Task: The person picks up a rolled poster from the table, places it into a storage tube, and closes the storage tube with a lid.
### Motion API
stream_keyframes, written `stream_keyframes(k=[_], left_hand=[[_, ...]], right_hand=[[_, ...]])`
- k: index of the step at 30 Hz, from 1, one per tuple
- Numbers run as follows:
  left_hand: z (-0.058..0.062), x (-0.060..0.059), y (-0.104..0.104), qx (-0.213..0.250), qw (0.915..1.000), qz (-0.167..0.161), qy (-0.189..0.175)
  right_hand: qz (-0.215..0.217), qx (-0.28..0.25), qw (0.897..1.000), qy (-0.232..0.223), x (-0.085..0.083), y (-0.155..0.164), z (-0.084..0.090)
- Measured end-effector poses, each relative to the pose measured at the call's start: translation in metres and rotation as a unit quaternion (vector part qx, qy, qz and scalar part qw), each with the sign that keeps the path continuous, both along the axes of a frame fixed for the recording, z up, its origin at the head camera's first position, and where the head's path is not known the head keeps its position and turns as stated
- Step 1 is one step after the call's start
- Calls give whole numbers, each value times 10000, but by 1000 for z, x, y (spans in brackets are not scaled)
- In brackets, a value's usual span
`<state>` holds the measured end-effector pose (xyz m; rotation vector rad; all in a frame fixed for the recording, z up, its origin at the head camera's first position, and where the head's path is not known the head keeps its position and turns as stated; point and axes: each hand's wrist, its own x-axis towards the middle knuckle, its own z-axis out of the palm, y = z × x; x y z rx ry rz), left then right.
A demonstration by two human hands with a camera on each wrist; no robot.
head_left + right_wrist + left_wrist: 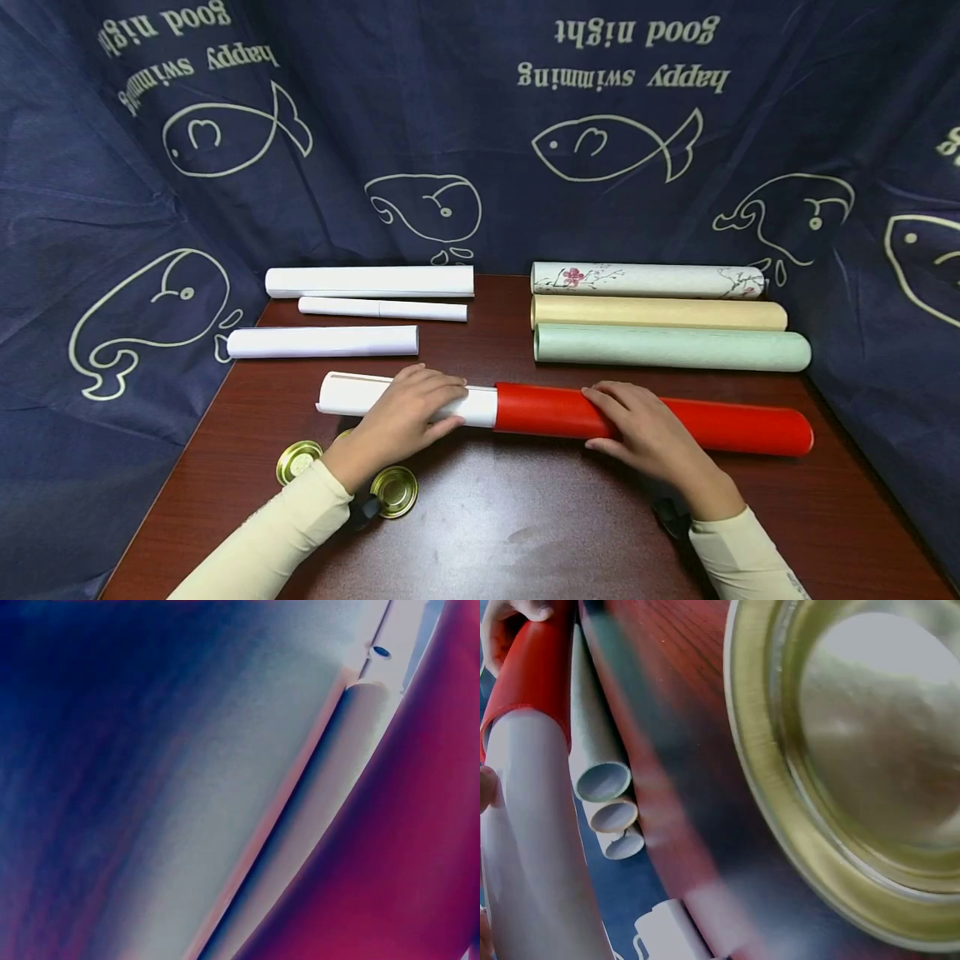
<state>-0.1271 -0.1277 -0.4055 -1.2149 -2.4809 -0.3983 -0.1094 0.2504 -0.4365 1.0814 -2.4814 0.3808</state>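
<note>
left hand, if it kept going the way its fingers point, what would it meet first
The left hand lies over the white roll, fingers pointing right along it. Going straight on, it would probably first meet the open end of the red tube, where the white roll enters. The right hand lies further along.

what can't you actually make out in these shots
- Head view: how far the white roll goes into the red tube; the tube wall hides it.
- Head view: a third gold lid, mostly behind the left hand.
- Right wrist view: blurred, only the tube's red shows.
</note>
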Motion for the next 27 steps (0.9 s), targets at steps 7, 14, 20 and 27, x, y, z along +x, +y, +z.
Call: stream_keyframes(k=[7,14,20,27], left_hand=[[2,-1,7,-12,10000,5,-78],[3,-1,13,-123,9998,7,-144],[6,-1,17,-168,9998,-33,-114],[9,0,22,-147,9998,-128,-76]], right_hand=[[-81,46,9999,-61,1,-2,3],[-69,40,9999,-62,3,-5,3],[-29,17,10000,-75,3,-7,3],[-9,12,10000,-40,3,-9,4]])
